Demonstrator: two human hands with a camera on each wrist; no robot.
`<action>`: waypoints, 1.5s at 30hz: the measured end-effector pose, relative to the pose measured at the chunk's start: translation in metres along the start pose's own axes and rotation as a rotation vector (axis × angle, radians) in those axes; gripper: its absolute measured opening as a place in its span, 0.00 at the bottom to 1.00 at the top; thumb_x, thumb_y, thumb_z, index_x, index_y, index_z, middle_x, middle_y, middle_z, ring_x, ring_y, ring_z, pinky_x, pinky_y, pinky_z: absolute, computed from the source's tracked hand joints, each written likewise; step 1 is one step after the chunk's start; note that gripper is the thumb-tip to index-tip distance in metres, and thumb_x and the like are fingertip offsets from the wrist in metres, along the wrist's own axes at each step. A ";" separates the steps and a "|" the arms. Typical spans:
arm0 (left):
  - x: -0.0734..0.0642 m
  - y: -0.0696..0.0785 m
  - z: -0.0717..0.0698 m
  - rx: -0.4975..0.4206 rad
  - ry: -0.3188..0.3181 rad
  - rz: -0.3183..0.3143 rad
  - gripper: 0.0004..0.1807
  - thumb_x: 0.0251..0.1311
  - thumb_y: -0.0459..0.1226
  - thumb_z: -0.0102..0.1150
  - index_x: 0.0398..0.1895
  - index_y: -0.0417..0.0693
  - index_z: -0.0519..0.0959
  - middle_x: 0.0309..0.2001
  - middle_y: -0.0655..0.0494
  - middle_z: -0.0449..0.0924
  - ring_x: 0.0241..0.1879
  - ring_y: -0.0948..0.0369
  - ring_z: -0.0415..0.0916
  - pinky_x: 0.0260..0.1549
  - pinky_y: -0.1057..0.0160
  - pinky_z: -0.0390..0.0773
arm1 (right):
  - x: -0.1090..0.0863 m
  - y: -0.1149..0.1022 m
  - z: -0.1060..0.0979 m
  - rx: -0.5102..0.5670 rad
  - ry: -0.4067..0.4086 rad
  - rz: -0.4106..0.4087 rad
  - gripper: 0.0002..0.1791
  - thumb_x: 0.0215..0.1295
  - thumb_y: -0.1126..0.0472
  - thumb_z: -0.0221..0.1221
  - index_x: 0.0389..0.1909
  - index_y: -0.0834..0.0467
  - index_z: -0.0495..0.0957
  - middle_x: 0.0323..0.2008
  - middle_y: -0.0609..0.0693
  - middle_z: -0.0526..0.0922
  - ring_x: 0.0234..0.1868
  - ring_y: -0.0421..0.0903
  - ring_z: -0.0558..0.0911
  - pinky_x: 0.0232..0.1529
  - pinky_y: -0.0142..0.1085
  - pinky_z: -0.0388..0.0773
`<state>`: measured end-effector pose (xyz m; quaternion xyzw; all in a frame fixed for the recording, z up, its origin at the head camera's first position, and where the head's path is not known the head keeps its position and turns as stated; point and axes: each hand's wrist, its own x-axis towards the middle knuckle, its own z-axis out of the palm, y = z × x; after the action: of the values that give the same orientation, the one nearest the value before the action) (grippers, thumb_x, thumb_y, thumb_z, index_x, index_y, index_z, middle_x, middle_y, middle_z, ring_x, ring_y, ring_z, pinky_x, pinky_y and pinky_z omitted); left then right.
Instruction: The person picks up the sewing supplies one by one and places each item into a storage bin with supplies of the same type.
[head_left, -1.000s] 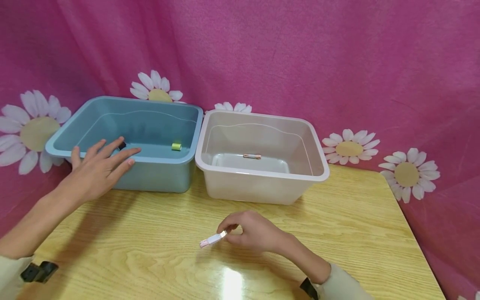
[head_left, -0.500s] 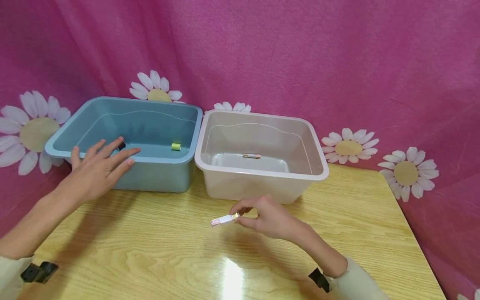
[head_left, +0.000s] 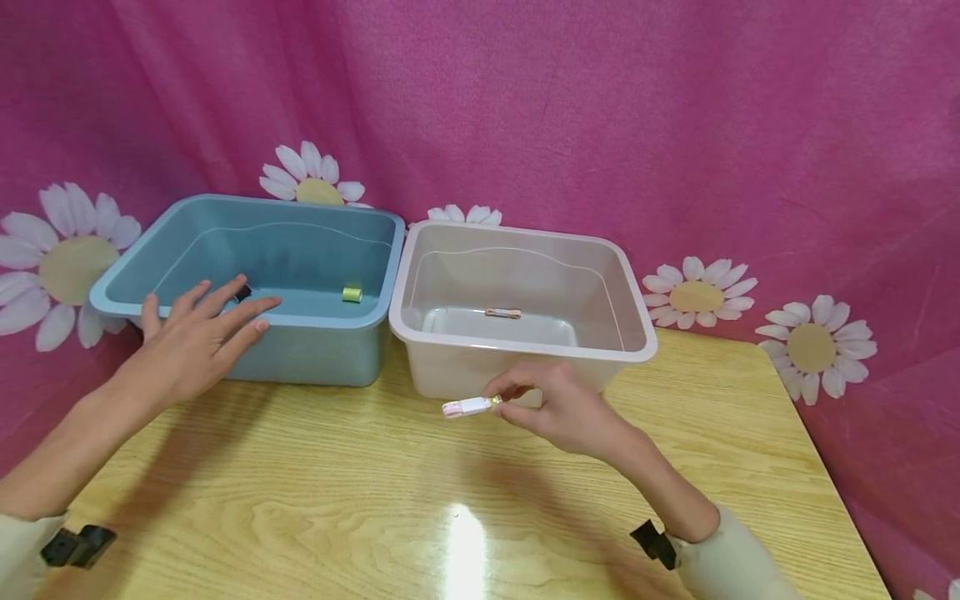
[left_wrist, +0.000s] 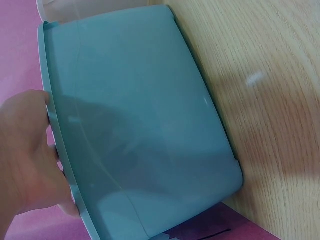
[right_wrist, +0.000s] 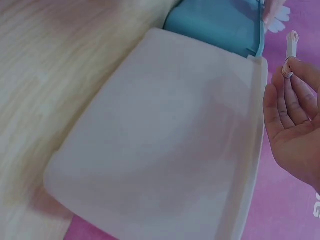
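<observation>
My right hand (head_left: 562,408) pinches one end of a small skein of pale pink embroidery floss (head_left: 468,407) with a white paper band. It holds the skein before the front wall of the beige bin (head_left: 525,346). In the right wrist view, thumb and fingertips grip the skein (right_wrist: 291,45) near the bin's rim. My left hand (head_left: 191,346) rests at the front rim of the blue bin (head_left: 345,321), fingers spread over it. The left wrist view has that hand (left_wrist: 30,155) along the rim. A brown-orange floss skein (head_left: 502,313) lies inside the beige bin.
A yellow-green thread spool (head_left: 352,294) and a small black item (head_left: 242,292), partly behind the left fingers, lie in the blue bin. The bins stand side by side on a wooden table (head_left: 337,483), before a pink flowered cloth (head_left: 525,108).
My right hand has moved forward and to the right, carrying the pink skein from over the table to the front of the beige bin. The left hand stays where it was.
</observation>
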<state>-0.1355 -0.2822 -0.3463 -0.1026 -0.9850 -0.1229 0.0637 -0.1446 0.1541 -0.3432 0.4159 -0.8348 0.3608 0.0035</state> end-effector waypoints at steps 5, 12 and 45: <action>-0.001 -0.001 0.000 0.000 0.002 0.001 0.29 0.78 0.56 0.35 0.74 0.57 0.66 0.77 0.37 0.48 0.70 0.28 0.42 0.56 0.20 0.27 | 0.001 0.000 -0.011 -0.002 0.023 0.035 0.10 0.60 0.69 0.68 0.41 0.55 0.87 0.36 0.41 0.86 0.37 0.38 0.83 0.34 0.35 0.82; -0.001 -0.001 0.001 0.003 -0.002 -0.001 0.29 0.78 0.56 0.34 0.75 0.58 0.65 0.77 0.38 0.48 0.70 0.28 0.42 0.56 0.20 0.28 | 0.001 0.003 -0.025 -0.054 0.064 0.077 0.08 0.61 0.67 0.67 0.40 0.54 0.87 0.37 0.41 0.86 0.38 0.39 0.84 0.33 0.33 0.81; 0.000 -0.001 0.001 0.007 0.014 0.014 0.29 0.78 0.56 0.35 0.74 0.57 0.66 0.77 0.37 0.48 0.70 0.28 0.42 0.55 0.19 0.28 | 0.020 0.039 -0.065 0.017 0.150 0.207 0.07 0.62 0.72 0.66 0.40 0.66 0.85 0.33 0.54 0.86 0.35 0.46 0.84 0.40 0.32 0.81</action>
<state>-0.1360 -0.2831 -0.3475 -0.1082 -0.9843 -0.1196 0.0719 -0.2041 0.1948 -0.3129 0.2993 -0.8674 0.3967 0.0251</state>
